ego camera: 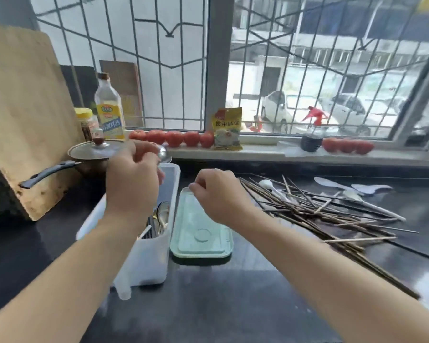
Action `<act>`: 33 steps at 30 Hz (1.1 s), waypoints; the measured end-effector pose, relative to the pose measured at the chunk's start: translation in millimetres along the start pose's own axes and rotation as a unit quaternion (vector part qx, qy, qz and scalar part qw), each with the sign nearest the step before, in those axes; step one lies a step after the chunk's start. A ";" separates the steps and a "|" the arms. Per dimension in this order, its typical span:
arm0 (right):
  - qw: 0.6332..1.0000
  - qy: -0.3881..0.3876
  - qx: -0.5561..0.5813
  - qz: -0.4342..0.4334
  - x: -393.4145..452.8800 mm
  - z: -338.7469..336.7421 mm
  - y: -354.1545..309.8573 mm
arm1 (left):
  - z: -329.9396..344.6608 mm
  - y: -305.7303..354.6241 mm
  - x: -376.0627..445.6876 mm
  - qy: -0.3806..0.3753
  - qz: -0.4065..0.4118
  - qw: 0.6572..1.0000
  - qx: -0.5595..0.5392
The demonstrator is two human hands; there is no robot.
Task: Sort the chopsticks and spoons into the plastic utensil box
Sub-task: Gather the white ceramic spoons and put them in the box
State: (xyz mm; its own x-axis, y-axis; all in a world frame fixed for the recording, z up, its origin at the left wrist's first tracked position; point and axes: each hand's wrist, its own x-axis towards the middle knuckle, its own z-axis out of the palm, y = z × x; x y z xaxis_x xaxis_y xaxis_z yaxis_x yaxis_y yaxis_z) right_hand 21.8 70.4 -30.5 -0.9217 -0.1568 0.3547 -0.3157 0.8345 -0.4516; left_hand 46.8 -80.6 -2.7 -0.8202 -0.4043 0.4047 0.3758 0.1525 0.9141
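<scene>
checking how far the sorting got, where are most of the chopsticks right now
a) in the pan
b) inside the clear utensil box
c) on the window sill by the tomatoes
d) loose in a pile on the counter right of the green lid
d: the chopsticks lie scattered on the dark counter to the right of the green lid, outside the utensil box.

Yellow packet (227, 128) reads 食用碱; bottle (108, 110) label 料酒.

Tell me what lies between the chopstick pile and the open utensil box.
The green lid lies flat on the counter between the chopstick pile and the utensil box. The right hand hovers over its far end.
</scene>
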 end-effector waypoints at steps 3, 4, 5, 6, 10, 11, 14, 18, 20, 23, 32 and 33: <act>0.998 -0.001 0.019 0.061 -36.6 -19.3 59.6 | 64.2 -0.3 -47.0 -0.127 -0.031 0.991 -0.031; 0.996 -0.001 0.022 0.086 -49.8 -26.1 80.7 | 87.3 -10.6 -63.5 -0.170 -0.046 0.984 -0.014; 0.994 0.001 0.023 0.110 -62.8 -32.7 101.8 | 109.5 -23.0 -79.6 -0.208 -0.064 0.976 0.007; 0.991 0.008 0.021 0.131 -75.5 -39.8 121.8 | 129.3 -38.6 -93.8 -0.238 -0.080 0.967 0.030; 0.980 0.022 -0.012 0.197 -116.8 -66.2 200.9 | 191.5 -110.4 -128.7 -0.303 -0.012 0.929 0.214; 0.977 0.013 -0.022 0.212 -124.4 -71.8 217.5 | 202.1 -126.2 -129.8 -0.307 0.036 0.910 0.275; 0.969 -0.014 -0.041 0.242 -138.6 -82.3 256.4 | 227.4 -158.2 -115.0 -0.281 0.168 0.844 0.425; 0.971 -0.009 -0.049 0.236 -114.4 -80.5 283.3 | 246.3 -164.8 -93.7 -0.234 0.209 0.831 0.460; 0.975 0.010 -0.051 0.216 -73.3 -72.8 284.7 | 250.4 -168.4 -89.7 -0.224 0.182 0.846 0.448; 0.982 0.025 -0.070 0.171 7.6 -47.4 282.9 | 252.7 -180.8 -80.4 -0.215 0.082 0.892 0.389; 0.952 -0.117 -0.209 0.189 106.4 -2.1 285.0 | 254.8 -183.8 -71.1 -0.180 0.016 0.948 0.263; 0.955 -0.108 -0.202 0.190 108.3 -3.2 284.4 | 254.2 -184.1 -71.0 -0.182 0.009 0.951 0.249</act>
State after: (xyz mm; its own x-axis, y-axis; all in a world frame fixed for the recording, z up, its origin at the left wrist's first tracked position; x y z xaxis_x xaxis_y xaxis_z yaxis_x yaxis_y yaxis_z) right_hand -167.1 292.5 -117.9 -0.9910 0.1300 0.0320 0.1241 0.9816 -0.1454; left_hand -73.7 149.3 -192.9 -0.9445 -0.0732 0.3202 0.2141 0.6019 0.7693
